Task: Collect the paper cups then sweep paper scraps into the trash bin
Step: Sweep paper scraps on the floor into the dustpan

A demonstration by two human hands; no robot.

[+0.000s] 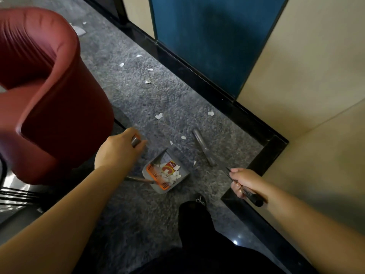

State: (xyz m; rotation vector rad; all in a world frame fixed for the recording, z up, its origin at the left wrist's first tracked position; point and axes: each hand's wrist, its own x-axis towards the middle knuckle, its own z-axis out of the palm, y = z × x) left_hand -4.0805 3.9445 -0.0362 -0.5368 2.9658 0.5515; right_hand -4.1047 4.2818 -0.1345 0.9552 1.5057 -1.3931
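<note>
L hand (pixel 116 150) grips dustpan handle (pixel 135 141) | R hand (pixel 245 181) grips broom handle (pixel 249 193) | broom head blurred

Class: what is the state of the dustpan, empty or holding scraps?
Holding scraps: white paper pieces and a red-orange wrapper lie inside the grey dustpan.

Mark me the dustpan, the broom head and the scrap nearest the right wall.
dustpan (pixel 184 172): head view, on its bare grey right rim.
broom head (pixel 198 136): head view, on the blurred grey bar.
scrap nearest the right wall (pixel 211 113): head view, on the white piece's middle.
</note>
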